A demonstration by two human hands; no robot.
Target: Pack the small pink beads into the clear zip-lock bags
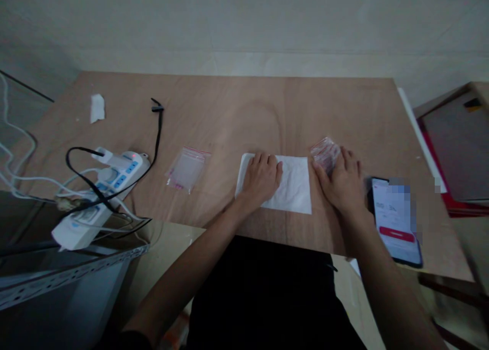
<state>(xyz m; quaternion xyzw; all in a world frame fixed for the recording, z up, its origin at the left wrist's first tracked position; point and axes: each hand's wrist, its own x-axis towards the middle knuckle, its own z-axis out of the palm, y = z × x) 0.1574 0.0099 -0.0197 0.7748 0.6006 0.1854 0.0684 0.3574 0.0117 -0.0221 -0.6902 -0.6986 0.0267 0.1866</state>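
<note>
My left hand (263,176) lies palm down on a white sheet (292,187), its fingers laid over the left part of it. The sheet looks like paper or thin cloth; I cannot tell which. My right hand (344,182) rests on the table right of the sheet, thumb and fingers apart. Between its thumb and index finger lies a small pile of clear plastic zip bags (326,152) with red lines, which the hand touches at the edge. To the left, apart from both hands, a clear zip bag (188,169) with a red seal line lies flat.
A white power strip (128,179) with plugs and tangled cables sits at the table's left edge. A black cable (158,136) reaches onto the wooden table (214,105). At the back left lies a white scrap (97,108). A lit phone (395,220) lies right of my right hand.
</note>
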